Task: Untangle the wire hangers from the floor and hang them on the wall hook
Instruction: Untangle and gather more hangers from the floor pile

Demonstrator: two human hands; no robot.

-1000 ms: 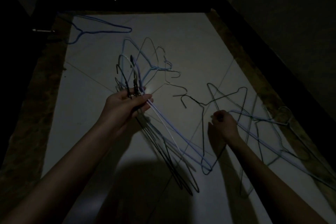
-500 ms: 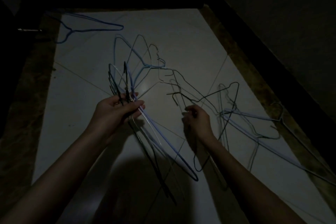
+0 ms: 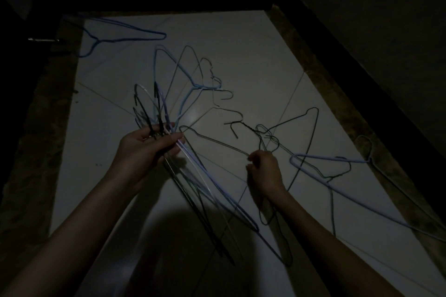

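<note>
Mid-task: left hand (image 3: 147, 149) grips a bundle of freed hangers (image 3: 154, 113), right hand (image 3: 264, 170) pinches a dark hanger (image 3: 311, 132); beyond the bundle, a blue hanger (image 3: 125, 35) lies on the floor (image 3: 241, 60), none hung.

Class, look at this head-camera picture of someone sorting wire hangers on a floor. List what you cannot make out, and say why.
- Head view: how many hangers the left hand grips; the dark bundle overlaps and blurs.
- Head view: which wire the right hand pinches; its curled fingers hide the contact.
- Head view: the wall hook; none is seen, the top is black.
- Head view: the lilac hanger is cut by the right edge.
</note>
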